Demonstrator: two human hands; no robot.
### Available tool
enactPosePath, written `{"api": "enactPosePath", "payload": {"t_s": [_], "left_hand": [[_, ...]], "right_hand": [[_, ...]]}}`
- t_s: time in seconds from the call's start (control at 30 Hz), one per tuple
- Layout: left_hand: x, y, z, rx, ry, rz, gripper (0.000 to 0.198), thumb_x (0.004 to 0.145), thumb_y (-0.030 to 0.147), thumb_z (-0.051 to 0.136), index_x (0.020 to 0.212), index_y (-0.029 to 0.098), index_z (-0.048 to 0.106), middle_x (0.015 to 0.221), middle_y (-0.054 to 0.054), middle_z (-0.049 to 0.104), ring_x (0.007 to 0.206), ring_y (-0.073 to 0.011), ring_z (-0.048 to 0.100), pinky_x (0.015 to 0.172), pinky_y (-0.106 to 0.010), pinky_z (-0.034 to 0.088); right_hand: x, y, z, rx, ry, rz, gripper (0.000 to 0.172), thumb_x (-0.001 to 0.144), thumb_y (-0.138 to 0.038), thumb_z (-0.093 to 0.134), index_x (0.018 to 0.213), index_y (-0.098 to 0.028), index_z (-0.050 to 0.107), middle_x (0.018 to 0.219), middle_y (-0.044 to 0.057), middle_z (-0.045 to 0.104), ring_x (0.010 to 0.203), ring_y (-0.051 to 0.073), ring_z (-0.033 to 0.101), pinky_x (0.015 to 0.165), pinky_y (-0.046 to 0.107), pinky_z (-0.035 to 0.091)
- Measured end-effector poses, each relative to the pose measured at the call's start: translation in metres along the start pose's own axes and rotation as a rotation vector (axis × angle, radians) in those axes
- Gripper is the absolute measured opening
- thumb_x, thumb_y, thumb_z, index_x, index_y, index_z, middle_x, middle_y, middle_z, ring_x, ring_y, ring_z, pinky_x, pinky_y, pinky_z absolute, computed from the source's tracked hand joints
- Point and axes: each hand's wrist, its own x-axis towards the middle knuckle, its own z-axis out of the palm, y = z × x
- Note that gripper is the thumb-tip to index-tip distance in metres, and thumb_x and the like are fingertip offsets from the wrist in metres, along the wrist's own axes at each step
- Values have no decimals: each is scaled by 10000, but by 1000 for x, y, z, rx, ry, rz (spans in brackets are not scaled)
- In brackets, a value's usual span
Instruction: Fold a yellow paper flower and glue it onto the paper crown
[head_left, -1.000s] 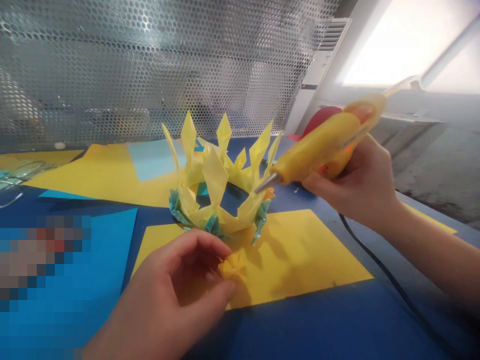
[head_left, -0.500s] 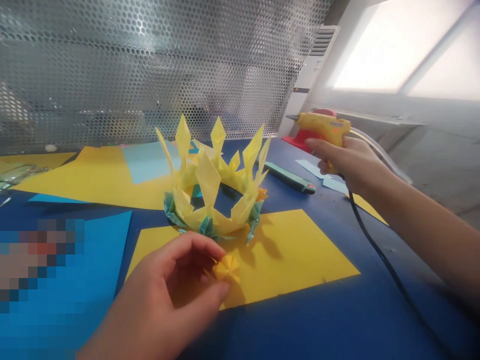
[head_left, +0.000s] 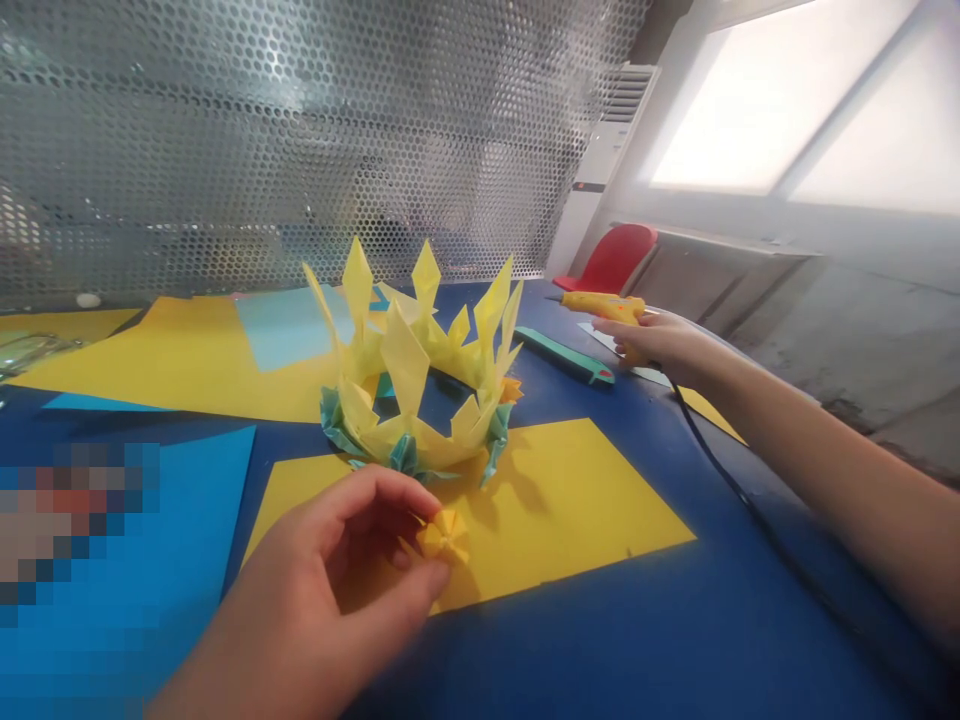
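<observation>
Between the thumb and fingers of my left hand (head_left: 337,590) is a small folded yellow paper flower (head_left: 445,538). Just beyond it stands a pale yellow paper crown (head_left: 405,360) with tall diamond-shaped points. Teal folded paper pieces (head_left: 403,455) sit around the crown's base, and an orange folded flower (head_left: 511,390) is on its right side. Out to the right, my right hand (head_left: 667,345) grips a yellow glue gun (head_left: 600,303), its nozzle pointing left. The glue gun is raised above the table, and its black cord runs down toward the lower right.
Under the crown's front lies a yellow paper sheet (head_left: 585,500) on the blue table (head_left: 600,640). A green utility knife (head_left: 566,356) rests behind it. Blue paper (head_left: 202,530) lies at left, with more yellow paper (head_left: 172,350) behind. A red chair (head_left: 619,262) stands beyond the table.
My right hand has lowered the glue gun toward the table, slightly to the left in view. My left hand keeps its pinch on the flower. The view has shifted a little.
</observation>
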Motion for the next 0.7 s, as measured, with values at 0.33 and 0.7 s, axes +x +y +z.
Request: {"api": "enactPosePath", "payload": {"t_s": [0.33,0.7], "left_hand": [[1,-1,0,13,-9,16,173,660,313,805,789,255,705,781,15,723,767,-171,689,666,-194,561],[-1,-3,2,7,4,-14,189,654,319,779,817,264,702,804,27,728,807,-172,693,686,-189,565]], "right_hand": [[-12,-21,5,161,-140,144,325,973,-327,619,1261,-178,597,1266,94,625,1056,235,654,876,440,569],[-8,-21,7,182,-65,205,301,985,-330,599,1251,-191,606,1279,96,622,1054,226,651,886,435,566]]}}
